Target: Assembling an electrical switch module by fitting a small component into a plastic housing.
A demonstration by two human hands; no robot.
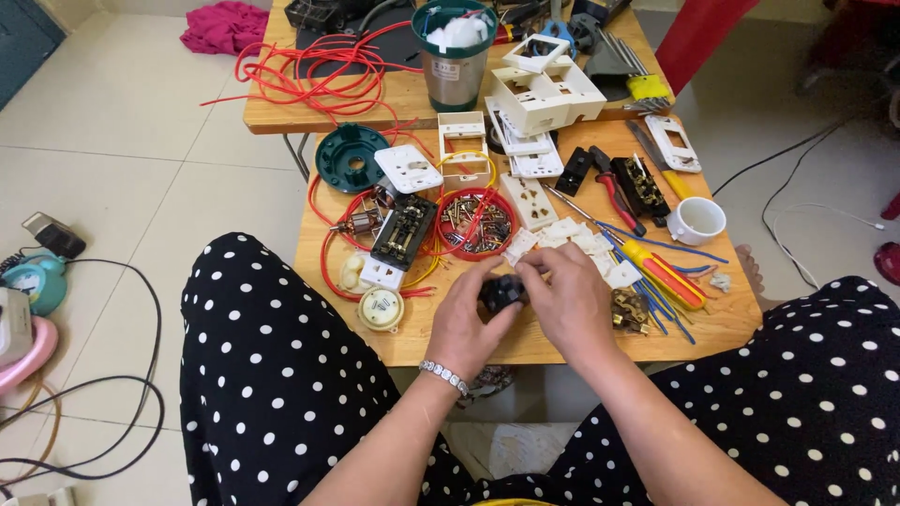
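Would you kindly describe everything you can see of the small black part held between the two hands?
The black part is a small, dark, blocky piece, plastic by its look. The left hand cups it from below and the right hand pinches it from the right. It is held just above the wooden table, near its front edge. Fingers hide much of it.

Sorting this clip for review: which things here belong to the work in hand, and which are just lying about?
In hand:
left hand
right hand
small black part held between both

Lying about:
red wire
white cup
steel can
green disc
yellow screwdriver
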